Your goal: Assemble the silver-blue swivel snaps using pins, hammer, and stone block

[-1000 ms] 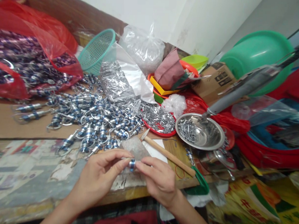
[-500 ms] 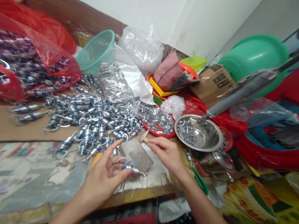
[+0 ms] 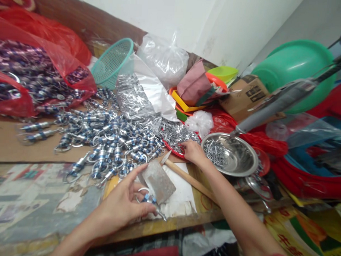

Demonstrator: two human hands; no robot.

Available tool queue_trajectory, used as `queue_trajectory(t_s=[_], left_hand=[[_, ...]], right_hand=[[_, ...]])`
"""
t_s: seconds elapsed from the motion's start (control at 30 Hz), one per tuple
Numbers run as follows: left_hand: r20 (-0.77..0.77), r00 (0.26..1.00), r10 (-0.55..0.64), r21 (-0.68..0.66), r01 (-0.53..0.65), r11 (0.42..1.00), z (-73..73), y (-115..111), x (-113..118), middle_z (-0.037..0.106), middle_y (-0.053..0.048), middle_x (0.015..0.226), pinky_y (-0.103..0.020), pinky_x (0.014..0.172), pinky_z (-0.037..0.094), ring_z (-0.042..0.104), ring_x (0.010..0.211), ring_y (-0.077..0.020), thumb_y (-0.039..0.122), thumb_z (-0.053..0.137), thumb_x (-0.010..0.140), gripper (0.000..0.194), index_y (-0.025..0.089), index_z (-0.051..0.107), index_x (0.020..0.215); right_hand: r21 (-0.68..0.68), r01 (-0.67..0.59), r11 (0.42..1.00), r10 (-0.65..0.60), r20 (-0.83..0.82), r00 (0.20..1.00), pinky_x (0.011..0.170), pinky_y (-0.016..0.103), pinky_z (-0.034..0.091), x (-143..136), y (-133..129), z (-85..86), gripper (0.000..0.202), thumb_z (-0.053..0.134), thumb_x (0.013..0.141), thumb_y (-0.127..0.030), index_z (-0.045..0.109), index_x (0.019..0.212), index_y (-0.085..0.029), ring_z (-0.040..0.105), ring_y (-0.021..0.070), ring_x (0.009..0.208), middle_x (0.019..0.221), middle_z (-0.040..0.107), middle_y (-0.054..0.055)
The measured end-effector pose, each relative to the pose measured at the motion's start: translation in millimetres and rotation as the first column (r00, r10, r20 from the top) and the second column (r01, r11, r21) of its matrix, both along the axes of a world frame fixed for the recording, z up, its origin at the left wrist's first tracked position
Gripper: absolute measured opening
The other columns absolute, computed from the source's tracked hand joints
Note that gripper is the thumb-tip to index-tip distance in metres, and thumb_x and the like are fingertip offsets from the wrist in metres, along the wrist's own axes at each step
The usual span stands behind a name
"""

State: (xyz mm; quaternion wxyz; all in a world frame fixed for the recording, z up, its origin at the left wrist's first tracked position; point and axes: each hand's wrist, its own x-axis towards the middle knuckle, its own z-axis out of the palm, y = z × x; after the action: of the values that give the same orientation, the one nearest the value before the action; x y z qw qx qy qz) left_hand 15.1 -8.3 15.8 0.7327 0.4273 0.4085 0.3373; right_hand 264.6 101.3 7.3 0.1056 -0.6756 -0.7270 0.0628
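A blue-and-silver metal fitting with a ring (image 3: 150,199) is held between the thumb and fingers of my left hand (image 3: 131,195), tilted at the near edge of a grey metal block (image 3: 159,181). My right hand (image 3: 194,151) reaches to a red tray (image 3: 173,151) of small flat silver pieces (image 3: 176,135). Its fingers are bent together at the pile, and what they pinch is hidden. Below that forearm, a hammer (image 3: 191,179) with a wooden handle lies on the table, its head beside the block. Many similar fittings (image 3: 111,137) are heaped to the left.
A steel bowl (image 3: 242,160) with silver pins stands right of the tray, under a grey tool (image 3: 272,105) that slants down. Behind are a turquoise basket (image 3: 112,62), a clear plastic bag (image 3: 163,56) and a cardboard box (image 3: 244,95). A red bag (image 3: 74,80) of fittings sits far left.
My right hand has let go of the hammer, which now lies on the table, and has moved forward to the red tray. The fitting in my left hand has tipped further downward.
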Motion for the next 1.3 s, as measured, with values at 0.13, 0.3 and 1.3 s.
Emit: queue_trajectory(t_s=[0.13, 0.3, 1.3], left_hand=[[0.004, 1.0, -0.023, -0.016, 0.023, 1.0, -1.7, 5.6, -3.2, 0.06, 0.003, 0.067, -0.024, 0.052, 0.047, 0.059, 0.059, -0.0135, 0.013, 0.07, 0.056, 0.087, 0.017, 0.021, 0.128], [0.008, 0.999, -0.052, -0.063, 0.052, 0.997, -4.6, 11.5, -6.9, 0.056, 0.006, 0.064, -0.025, 0.049, 0.046, 0.058, 0.056, -0.014, 0.016, 0.074, 0.054, 0.096, 0.021, 0.016, 0.13], [-0.008, 0.995, -0.103, 0.039, 0.103, 0.994, -16.2, 18.8, -10.5, 0.062, 0.002, 0.068, -0.028, 0.056, 0.043, 0.058, 0.058, -0.0148, 0.016, 0.077, 0.051, 0.1, 0.019, 0.017, 0.131]], right_hand=[[0.044, 0.015, 0.999, -0.008, -0.157, 0.988, 0.078, 0.028, 0.044, -4.6, -16.1, 3.6, 0.02, 0.046, 0.08, -0.014, 0.064, 0.089, -0.012, 0.059, 0.0169, 0.086, 0.092, 0.064, 0.009], [-0.091, -0.178, 0.98, 0.087, -0.609, 0.789, 0.059, 0.022, 0.048, -46.4, -71.4, 19.0, 0.014, 0.053, 0.078, -0.022, 0.063, 0.086, -0.015, 0.06, 0.0114, 0.065, 0.076, 0.066, 0.002], [0.119, -0.335, 0.935, 0.338, -0.588, 0.735, 0.059, 0.021, 0.043, -88.3, -118.3, 21.3, 0.011, 0.057, 0.075, -0.012, 0.068, 0.072, -0.013, 0.057, 0.0123, 0.063, 0.067, 0.064, 0.004]])
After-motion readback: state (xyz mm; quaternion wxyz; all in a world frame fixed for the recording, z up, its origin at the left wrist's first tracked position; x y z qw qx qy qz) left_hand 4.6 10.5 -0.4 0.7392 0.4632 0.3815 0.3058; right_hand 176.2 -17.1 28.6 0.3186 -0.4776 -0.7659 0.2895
